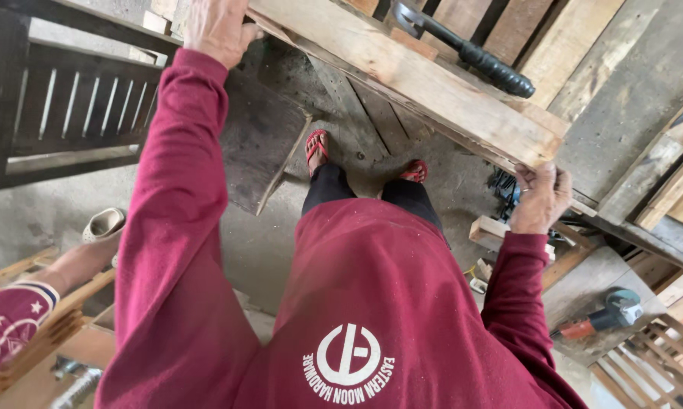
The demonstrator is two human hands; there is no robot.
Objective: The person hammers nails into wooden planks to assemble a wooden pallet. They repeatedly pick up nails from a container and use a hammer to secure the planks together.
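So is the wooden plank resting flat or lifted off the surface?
Cannot tell; both hands, left and right, grip the plank ends.

Pale, rough wooden plank (pixel 425 83), slanted, a hand at each end.

A plank (pixel 409 76) runs from eleven to three o'clock, a hammer (pixel 462 49) on it at one. An angle grinder (pixel 603 314) lies at four, a shoe (pixel 103 223) at nine.
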